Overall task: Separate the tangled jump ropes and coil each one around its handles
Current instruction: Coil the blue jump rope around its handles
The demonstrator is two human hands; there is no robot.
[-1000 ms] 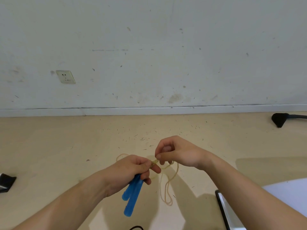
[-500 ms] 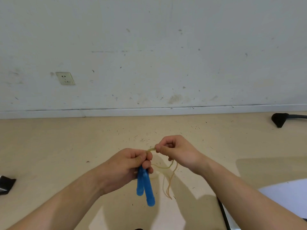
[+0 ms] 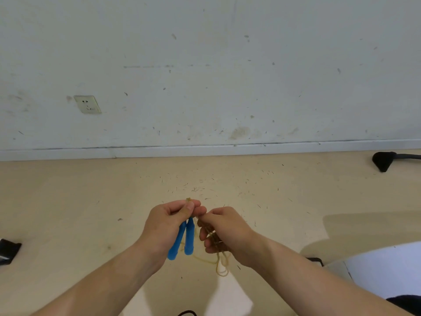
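Left hand (image 3: pixel 169 224) grips both blue handles (image 3: pixel 184 238), right hand (image 3: pixel 224 229) pinches the tan rope (image 3: pixel 222 263). Looks like winding's barely begun, loops dangling loose.

Two handles (image 3: pixel 188 236) hang side by side below the fingers (image 3: pixel 188 210) of the left hand (image 3: pixel 168 226), just left of the right hand (image 3: pixel 225 231), whose fingers (image 3: pixel 205 236) nearly touch them. The rope (image 3: pixel 221 261) pokes out above the left fingertips and loops down below the right fingers. Beyond the fingers lies the floor (image 3: pixel 68 201), then the wall (image 3: pixel 227 76), a socket (image 3: pixel 87 104) up to their left.
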